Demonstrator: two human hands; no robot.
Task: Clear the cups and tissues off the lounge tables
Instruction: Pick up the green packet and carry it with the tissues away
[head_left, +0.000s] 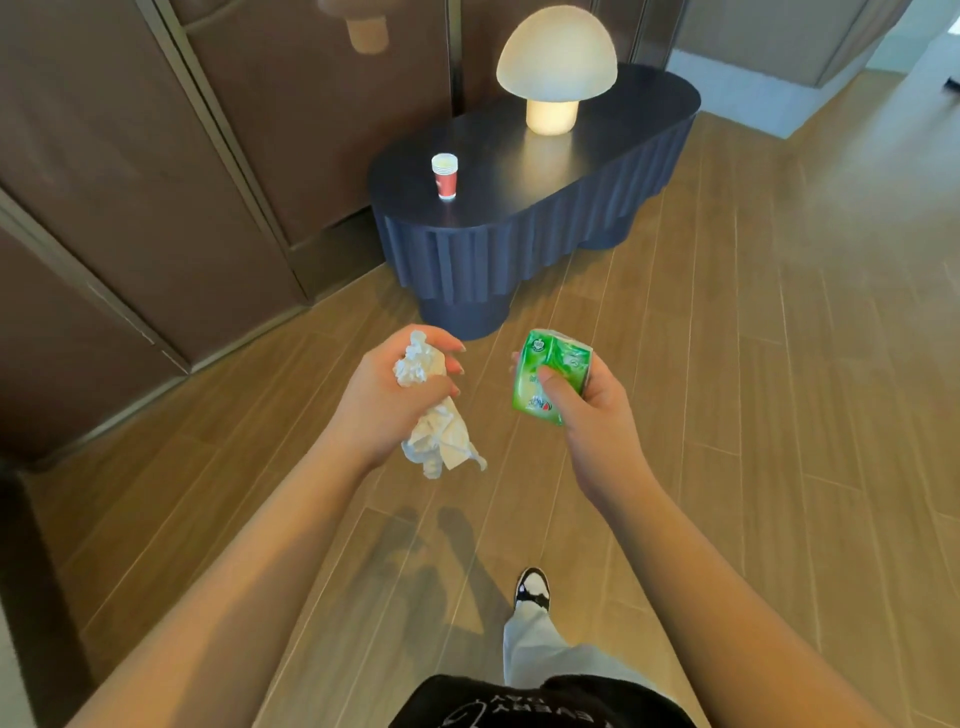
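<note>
Seeing left hand (387, 397) balled around crumpled tissues (436, 415), right hand (582, 400) pinching green tissue pack (548, 376). Paper cup (445, 176) upper centre: light, crushable; I'd grip mid-wall gently.

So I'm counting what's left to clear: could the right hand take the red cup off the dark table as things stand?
Probably not yet. The right hand is shut on a green tissue pack, and the red cup stands well ahead on the dark table, with nothing blocking it.
</note>
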